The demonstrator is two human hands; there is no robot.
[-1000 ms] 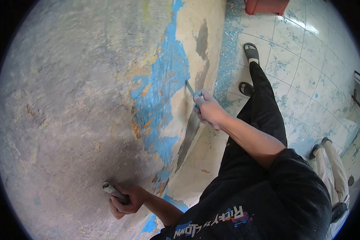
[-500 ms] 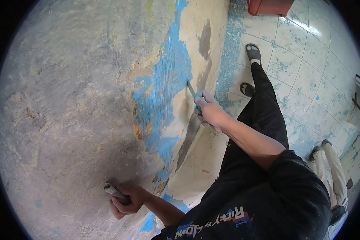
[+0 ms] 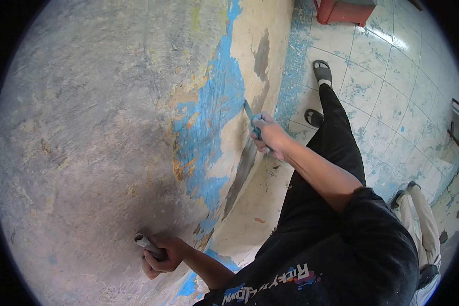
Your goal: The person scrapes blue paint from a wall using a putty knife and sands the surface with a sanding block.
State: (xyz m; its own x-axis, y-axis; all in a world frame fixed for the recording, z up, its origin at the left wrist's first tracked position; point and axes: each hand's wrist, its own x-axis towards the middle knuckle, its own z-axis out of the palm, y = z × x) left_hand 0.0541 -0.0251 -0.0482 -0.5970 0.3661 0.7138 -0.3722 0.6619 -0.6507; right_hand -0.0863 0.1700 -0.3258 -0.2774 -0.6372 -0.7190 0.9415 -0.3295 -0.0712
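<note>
My right hand (image 3: 270, 135) is wrapped round the teal handle of a scraper (image 3: 249, 109). The narrow blade reaches to the wall (image 3: 102, 127), its tip at the right border of a blue paint patch (image 3: 216, 94) next to cream paint (image 3: 244, 46). Lower left, my left hand (image 3: 160, 257) is closed round a grey tube-shaped piece (image 3: 146, 243) whose hollow-looking end sticks out past the fingers. That hand is close against the bare grey wall; the piece's other end is hidden in the grip, and I cannot tell what it is.
Blue paint flakes litter the tiled floor (image 3: 369, 86), thickest along the foot of the wall. A red plastic stool (image 3: 344, 11) stands at the top. My feet, in dark slippers (image 3: 321, 71), are beside the wall. Another person's beige trousers (image 3: 423, 219) show at the right.
My right hand and the scraper have shifted slightly to the right along the edge of the blue patch. My left hand keeps its grip, and the view has moved a little.
</note>
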